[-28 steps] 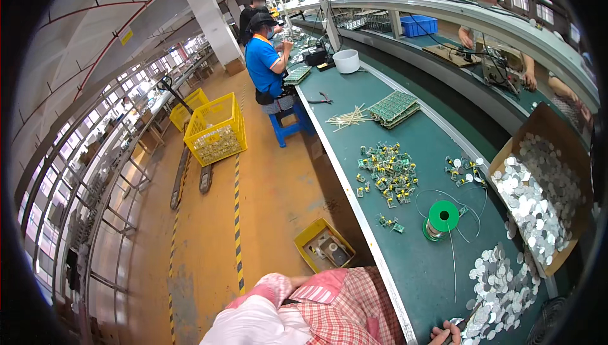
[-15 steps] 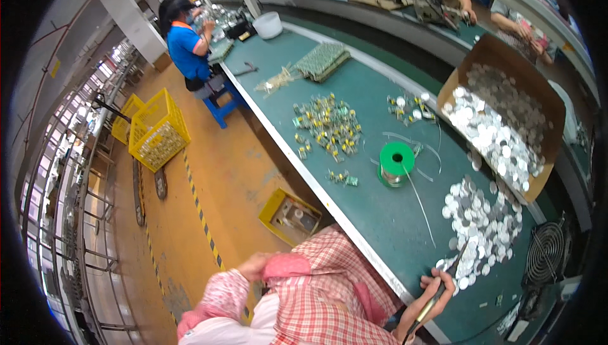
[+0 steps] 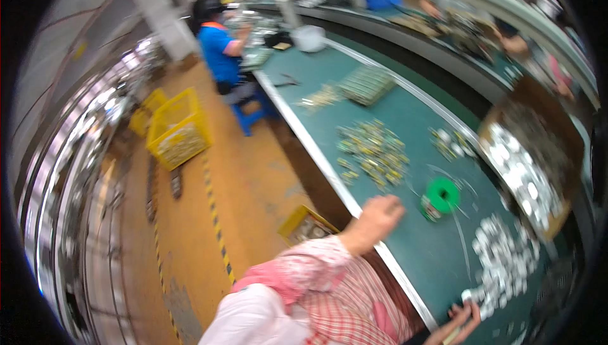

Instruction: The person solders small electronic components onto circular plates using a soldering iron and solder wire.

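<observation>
My left hand (image 3: 378,219) is over the near edge of the green workbench (image 3: 424,281), its fingers curled but smeared by motion. Nearest to it lie a pile of small circuit boards with yellow parts (image 3: 375,153) and a green spool of solder wire (image 3: 439,198), whose loose end trails over the bench. Low at the right, my right hand (image 3: 465,321) is closed around a soldering iron (image 3: 451,336); only a bit of its handle shows. Just beyond those fingers spreads a heap of silvery round discs (image 3: 503,266).
A cardboard box of discs (image 3: 529,174) leans at the right. Farther along are a smaller board cluster (image 3: 451,143), a stack of board panels (image 3: 367,84) and a white tub (image 3: 310,39). Yellow crates (image 3: 180,133) stand on the floor. A person in blue (image 3: 217,53) works at the far end.
My left hand has risen from my lap and moved right to the bench edge. The whole view has shifted and blurred. My right hand stays by the discs with the soldering iron.
</observation>
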Demonstrator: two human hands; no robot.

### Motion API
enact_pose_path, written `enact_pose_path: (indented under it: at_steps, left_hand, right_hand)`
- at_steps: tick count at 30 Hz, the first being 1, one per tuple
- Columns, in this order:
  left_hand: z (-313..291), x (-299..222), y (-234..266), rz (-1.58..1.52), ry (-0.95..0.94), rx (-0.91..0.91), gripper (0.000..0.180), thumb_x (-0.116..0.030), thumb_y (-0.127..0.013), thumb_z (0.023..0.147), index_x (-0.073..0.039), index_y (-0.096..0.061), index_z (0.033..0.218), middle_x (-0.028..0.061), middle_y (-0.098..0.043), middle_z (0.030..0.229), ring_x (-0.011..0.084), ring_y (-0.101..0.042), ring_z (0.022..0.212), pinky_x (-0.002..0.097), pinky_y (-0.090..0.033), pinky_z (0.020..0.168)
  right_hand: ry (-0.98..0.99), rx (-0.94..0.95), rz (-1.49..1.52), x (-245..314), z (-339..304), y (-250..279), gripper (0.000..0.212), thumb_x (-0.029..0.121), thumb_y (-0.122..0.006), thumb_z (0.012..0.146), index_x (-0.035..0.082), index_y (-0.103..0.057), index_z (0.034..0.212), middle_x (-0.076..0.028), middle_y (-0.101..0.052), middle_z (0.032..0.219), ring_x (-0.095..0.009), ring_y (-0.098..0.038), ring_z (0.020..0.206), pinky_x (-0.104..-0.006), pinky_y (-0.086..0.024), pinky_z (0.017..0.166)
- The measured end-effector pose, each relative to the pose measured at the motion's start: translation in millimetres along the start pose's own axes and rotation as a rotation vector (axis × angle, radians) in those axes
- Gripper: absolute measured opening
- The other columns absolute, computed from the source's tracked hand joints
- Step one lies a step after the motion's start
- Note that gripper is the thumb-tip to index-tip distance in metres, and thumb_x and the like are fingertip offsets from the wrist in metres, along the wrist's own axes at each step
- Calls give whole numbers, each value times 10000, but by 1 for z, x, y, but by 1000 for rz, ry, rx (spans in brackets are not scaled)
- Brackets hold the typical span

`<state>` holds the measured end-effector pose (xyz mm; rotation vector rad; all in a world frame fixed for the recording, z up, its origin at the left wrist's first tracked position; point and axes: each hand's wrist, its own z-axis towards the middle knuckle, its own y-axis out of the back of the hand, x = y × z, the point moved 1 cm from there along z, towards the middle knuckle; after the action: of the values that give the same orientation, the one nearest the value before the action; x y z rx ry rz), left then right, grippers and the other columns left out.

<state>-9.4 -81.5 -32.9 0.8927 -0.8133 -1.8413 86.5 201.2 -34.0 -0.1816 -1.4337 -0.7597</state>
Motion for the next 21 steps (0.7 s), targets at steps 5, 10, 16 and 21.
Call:
enact_pose_path:
  at_steps: [5, 10, 16, 21]
  left_hand:
    - [9, -11, -14, 37, -115, -8, 223, -60, -551, 718, -63, -532, 941, 87, -545, 1056, 205, -528, 724, 331, -448, 674]
    - [5, -22, -6, -192, -131, -151, 226, -68, -591, 780, -37, -570, 1002, 63, -586, 956, 182, -564, 767, 320, -438, 693]
    - [-9, -57, 11, -1466, 599, 371, 268, -189, -533, 957, -9, -559, 1155, 82, -645, 1050, 140, -618, 955, 302, -500, 847]
    - [-7, -92, 8, -1816, 739, 813, 258, -164, -497, 973, -2, -541, 1169, 126, -635, 1068, 189, -626, 943, 318, -505, 846]
  right_hand:
    - [129, 66, 70, 20, -4, 0, 319, 253, -517, 963, -44, -549, 1074, -194, -627, 950, -261, -624, 796, -334, -532, 662]
    - [96, 54, 192, 41, -8, -29, 267, 198, -542, 947, -36, -551, 1075, -186, -628, 959, -258, -628, 823, -333, -539, 691]
    - [56, 63, 101, 3, -2, -11, 281, 216, -423, 985, -22, -452, 1131, -202, -635, 957, -252, -643, 854, -341, -511, 802]
    - [33, 184, 175, 47, -17, -18, 137, 72, -480, 953, -11, -524, 1052, -148, -675, 942, -186, -658, 841, -299, -519, 763]
